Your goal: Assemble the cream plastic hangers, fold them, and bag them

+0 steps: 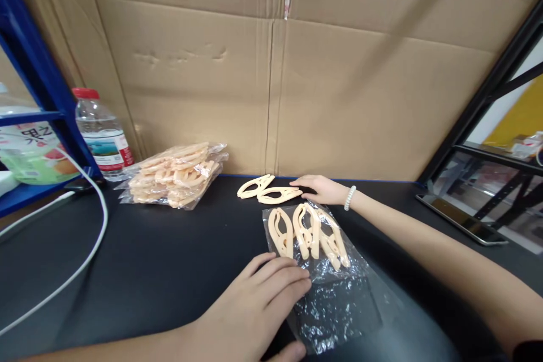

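Note:
A clear plastic bag (339, 305) lies on the black table with several cream folding hangers (306, 229) inside, folded up. My left hand (258, 300) rests flat over the bag's left edge, its fingers stretched out. Beyond the bag are two loose folded hangers, a rear one (255, 185) and a nearer one (279, 195); they touch or overlap at one end. The right end of the nearer hanger sits between the thumb and fingers of my right hand (323, 189), which wears a beaded bracelet (350, 198).
Filled clear bags of similar hangers (178, 175) are piled at the back left, beside a water bottle (104, 136). A white cable (95, 249) curves along the left. At the right lies a phone-like device (460, 219). A cardboard wall (203, 85) closes the back.

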Demonstrator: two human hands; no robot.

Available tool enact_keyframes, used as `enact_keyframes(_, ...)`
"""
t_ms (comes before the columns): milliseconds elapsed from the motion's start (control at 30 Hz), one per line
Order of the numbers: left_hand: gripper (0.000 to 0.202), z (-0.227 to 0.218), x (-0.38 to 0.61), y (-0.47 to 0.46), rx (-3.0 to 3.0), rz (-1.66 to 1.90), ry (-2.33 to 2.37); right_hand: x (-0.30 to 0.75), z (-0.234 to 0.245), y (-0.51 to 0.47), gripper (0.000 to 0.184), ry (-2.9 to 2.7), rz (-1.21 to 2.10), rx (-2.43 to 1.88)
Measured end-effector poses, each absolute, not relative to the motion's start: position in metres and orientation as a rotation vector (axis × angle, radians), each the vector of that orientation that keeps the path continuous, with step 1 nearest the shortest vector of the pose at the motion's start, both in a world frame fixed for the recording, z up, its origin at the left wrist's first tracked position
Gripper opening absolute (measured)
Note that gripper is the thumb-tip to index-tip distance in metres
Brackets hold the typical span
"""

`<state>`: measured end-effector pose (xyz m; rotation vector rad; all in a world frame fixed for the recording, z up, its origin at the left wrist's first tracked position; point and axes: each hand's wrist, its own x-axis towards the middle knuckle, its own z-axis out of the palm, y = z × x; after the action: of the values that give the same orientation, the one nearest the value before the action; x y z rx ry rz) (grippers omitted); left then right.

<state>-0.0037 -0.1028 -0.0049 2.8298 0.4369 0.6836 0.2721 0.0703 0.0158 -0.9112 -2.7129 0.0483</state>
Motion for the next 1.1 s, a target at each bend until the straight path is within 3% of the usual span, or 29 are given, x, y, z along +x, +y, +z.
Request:
enact_keyframes(133,0.054,0.010,-0.003,-0.110,2.820,0.594,0.520,0.265,0.013,0.069,0.048,-2.671,0.135,-0.866)
enact_keyframes(400,0.061,-0.002,-0.004,-0.106,2.793,0.691,0.469,0.265,0.015,0.065,0.022,-2.411,0.288,-0.865)
enact_keyframes(667,0.060,0.002,-0.002,-0.111,2.756,0.718,0.508,0.283,0.026,0.033,0.027,-1.919,0.403,-0.945)
enact_keyframes(933,0.062,0.005,-0.004,-0.110,2.772,0.689,0.463,0.296,0.050,-0.058,0.018,-1.697,0.446,-0.975)
enact_keyframes(1100,0.059,0.009,-0.005,-0.112,2.805,0.624,0.527,0.313,0.060,-0.138,0.008,-1.803,0.232,-1.082)
